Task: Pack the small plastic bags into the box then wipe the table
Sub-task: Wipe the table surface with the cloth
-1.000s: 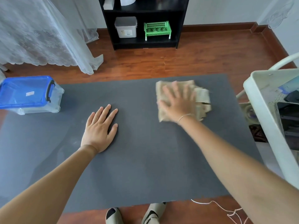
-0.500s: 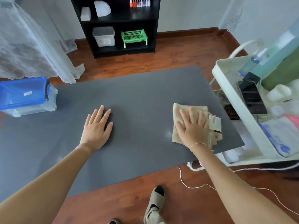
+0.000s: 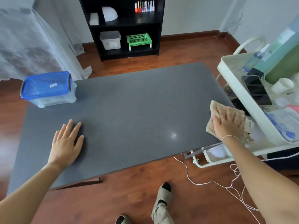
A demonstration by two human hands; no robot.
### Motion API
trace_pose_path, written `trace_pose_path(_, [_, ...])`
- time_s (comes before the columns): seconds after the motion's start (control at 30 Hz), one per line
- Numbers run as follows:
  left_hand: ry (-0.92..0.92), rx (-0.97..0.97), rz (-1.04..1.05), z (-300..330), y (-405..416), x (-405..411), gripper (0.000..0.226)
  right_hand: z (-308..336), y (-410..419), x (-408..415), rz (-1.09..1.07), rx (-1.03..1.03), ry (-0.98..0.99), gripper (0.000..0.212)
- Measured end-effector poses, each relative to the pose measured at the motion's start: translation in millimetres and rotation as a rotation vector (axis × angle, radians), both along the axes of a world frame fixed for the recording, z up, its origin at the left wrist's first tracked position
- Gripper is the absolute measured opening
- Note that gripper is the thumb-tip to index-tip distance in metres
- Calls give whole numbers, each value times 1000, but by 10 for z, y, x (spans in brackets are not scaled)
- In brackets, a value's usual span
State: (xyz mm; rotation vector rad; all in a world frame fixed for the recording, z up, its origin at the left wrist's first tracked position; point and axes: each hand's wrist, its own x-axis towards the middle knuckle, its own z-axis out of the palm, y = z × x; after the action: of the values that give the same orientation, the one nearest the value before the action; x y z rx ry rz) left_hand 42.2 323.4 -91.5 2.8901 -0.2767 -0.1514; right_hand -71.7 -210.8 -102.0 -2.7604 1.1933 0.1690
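The dark grey table (image 3: 129,107) fills the middle of the view. A clear plastic box with a shut blue lid (image 3: 47,88) stands on its far left corner; what is inside cannot be made out. My right hand (image 3: 228,123) presses flat on a beige cloth (image 3: 215,109) at the table's right edge, with part of the cloth hanging past the edge. My left hand (image 3: 67,143) lies flat on the table at the near left, fingers spread, holding nothing. No loose plastic bags are visible on the table.
A white cart (image 3: 237,91) with a phone (image 3: 257,91), bottles and packets stands close against the table's right side. A black shelf unit (image 3: 126,26) stands beyond the table. White cable (image 3: 210,181) trails on the wooden floor near my feet.
My right hand has slid the cloth from the far middle of the table toward me and to the right edge. My left hand stays planted. The view has shifted right.
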Motion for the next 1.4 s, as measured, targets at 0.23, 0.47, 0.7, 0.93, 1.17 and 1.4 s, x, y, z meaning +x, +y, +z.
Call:
trace_pose_path(0.23, [3, 8, 56, -25, 452, -218, 48, 14, 2090, 495, 474, 79, -52, 50])
trace_pose_path(0.47, [20, 16, 131, 32, 955, -409, 48, 57, 3228, 259, 1289, 149, -72, 50])
trace_pose_path(0.7, [41, -27, 147, 19, 1192, -590, 49, 123, 2649, 1172, 548, 98, 31, 50])
trace_pose_path(0.93, [38, -135, 195, 26, 1493, -589, 46, 80, 4736, 591, 1346, 184, -16, 46])
trace_pose_path(1.17, [54, -172, 175, 69, 1587, -511, 45, 117, 3203, 852, 1061, 16, -11, 55])
trace_pose_path(1.4, [64, -184, 168, 68, 1642, -510, 45, 58, 4372, 1058, 816, 128, 7, 49])
